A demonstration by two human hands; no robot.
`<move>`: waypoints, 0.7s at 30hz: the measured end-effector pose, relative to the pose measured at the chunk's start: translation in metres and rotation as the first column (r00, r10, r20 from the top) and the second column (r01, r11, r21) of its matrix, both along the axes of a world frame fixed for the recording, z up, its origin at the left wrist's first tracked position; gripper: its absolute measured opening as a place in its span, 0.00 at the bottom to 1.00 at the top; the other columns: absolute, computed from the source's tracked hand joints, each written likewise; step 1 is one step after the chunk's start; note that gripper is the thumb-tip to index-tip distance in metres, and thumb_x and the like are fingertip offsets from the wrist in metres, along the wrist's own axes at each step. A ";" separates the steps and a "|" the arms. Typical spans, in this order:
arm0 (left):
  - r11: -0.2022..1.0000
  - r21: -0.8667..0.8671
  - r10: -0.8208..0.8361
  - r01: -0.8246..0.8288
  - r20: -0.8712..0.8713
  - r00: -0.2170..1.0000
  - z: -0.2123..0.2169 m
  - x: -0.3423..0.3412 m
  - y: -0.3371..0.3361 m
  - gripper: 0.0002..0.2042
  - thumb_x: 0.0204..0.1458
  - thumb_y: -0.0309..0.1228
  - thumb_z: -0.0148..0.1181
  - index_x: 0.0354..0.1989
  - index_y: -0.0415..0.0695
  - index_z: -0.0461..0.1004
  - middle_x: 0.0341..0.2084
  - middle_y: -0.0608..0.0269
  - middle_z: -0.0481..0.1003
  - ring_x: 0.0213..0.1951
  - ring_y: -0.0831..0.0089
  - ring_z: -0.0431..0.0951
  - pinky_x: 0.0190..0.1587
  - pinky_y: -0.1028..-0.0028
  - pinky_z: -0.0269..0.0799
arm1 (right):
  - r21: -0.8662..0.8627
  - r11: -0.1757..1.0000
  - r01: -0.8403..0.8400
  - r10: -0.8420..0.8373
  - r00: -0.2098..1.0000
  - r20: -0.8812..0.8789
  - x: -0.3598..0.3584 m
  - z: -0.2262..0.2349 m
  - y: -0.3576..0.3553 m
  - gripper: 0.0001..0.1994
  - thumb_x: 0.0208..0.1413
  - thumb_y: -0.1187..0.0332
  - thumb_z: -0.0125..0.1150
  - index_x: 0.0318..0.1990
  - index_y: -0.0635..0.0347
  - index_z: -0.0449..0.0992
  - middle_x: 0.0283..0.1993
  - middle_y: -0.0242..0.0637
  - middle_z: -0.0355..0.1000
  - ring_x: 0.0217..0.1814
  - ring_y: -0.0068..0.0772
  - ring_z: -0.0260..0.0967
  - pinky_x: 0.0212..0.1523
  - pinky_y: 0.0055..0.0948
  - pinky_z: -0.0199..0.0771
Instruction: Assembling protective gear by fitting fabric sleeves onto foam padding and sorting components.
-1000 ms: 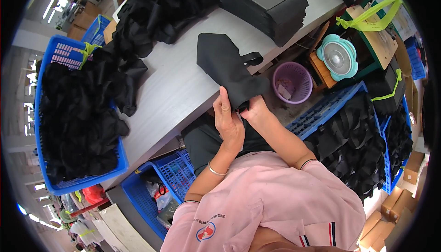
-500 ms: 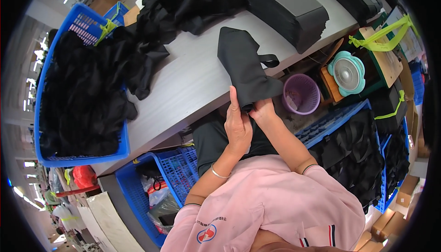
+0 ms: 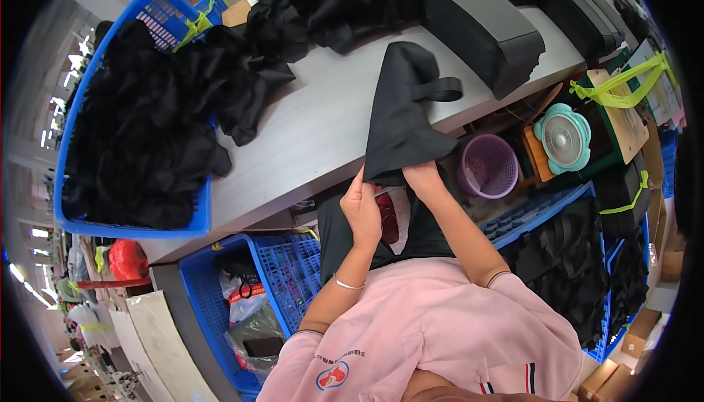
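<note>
A black cloth piece (image 3: 400, 119) with a loop reaches past the table's (image 3: 315, 116) near edge. Before that edge, the left hand (image 3: 361, 207) pinches its corner; the right hand (image 3: 425, 180) touches its border, fingers hidden, grip impossible to tell. A purple basket (image 3: 506, 174) stands below the table.

Left grip (image 3: 360, 207), right grip (image 3: 423, 177) holding black fabric piece (image 3: 400, 127) by near edge. Purple bin (image 3: 501, 163) to right.

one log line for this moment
left hand: pinching black cloth, near left corner | right hand: at near edge, grip partly hidden | far end: over table | at right: purple basket
</note>
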State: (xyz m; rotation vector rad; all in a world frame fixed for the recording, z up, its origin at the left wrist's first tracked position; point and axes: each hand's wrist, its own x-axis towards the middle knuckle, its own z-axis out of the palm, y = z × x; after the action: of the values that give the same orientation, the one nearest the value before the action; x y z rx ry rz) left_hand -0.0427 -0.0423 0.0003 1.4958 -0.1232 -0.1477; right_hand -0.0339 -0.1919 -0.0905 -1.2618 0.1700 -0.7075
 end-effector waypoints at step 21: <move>0.914 -0.395 -0.320 0.091 -0.564 0.762 -0.049 0.003 -0.033 0.11 0.62 0.26 0.47 0.45 0.38 0.76 0.42 0.61 0.78 0.42 0.71 0.79 0.46 0.70 0.75 | -0.837 0.527 -0.146 -0.260 0.910 -0.322 -0.004 0.058 0.028 0.22 0.52 0.72 0.56 0.57 0.63 0.70 0.58 0.54 0.66 0.61 0.54 0.66 0.61 0.40 0.69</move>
State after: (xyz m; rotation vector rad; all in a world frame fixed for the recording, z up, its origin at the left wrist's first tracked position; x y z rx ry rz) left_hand -0.0401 -0.0753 -0.0485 1.0091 0.2127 -0.7614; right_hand -0.0377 -0.1640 -0.0329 -2.4009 0.2209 -0.5668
